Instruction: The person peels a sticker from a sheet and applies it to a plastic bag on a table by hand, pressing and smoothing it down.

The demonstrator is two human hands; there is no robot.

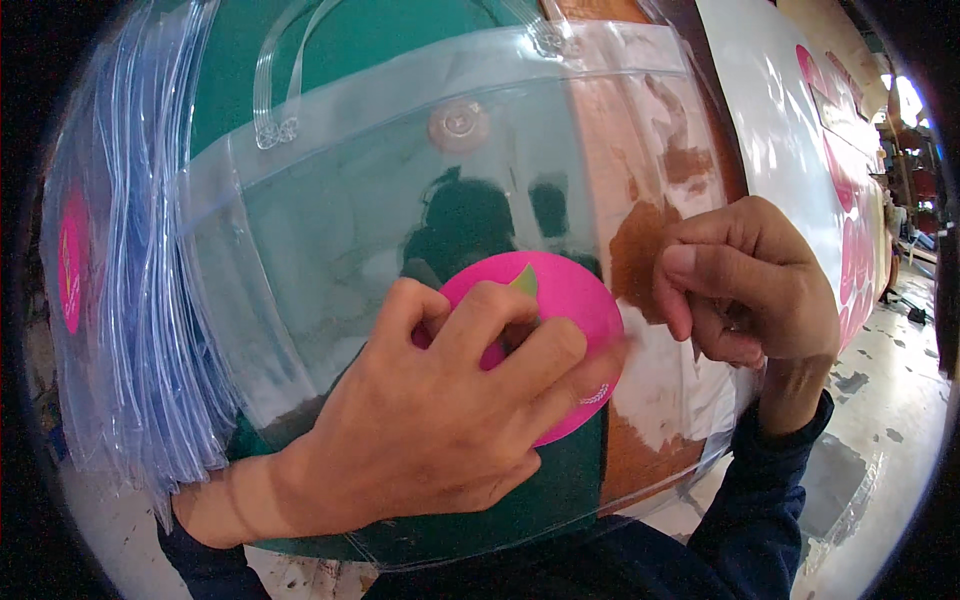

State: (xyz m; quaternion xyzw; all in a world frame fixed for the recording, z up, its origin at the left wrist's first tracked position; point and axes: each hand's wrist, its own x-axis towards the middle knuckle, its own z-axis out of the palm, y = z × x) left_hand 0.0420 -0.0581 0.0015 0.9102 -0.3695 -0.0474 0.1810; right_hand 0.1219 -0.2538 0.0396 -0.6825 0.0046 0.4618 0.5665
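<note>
A clear plastic bag (350, 210) with clear looped handles lies flat before me, with a round clear snap (459, 125) near its top edge. On its lower middle is a round pink sticker (590, 300) with a small green leaf shape. My left hand (430, 420) rests over the sticker, its bent fingers spread apart and touching the pink surface; one fingertip at the right is blurred. To the right of the sticker, my right hand (750, 285) is raised with fingers curled closed. Whether anything is inside those fingers is hidden.
A thick stack of clear plastic bags (150, 250) hangs at the left, with a pink sticker (71, 262) showing on it. Under the bag is a green and brown table (225, 70). A white sheet with pink round stickers (770, 110) lies at the right, above a worn floor (880, 400).
</note>
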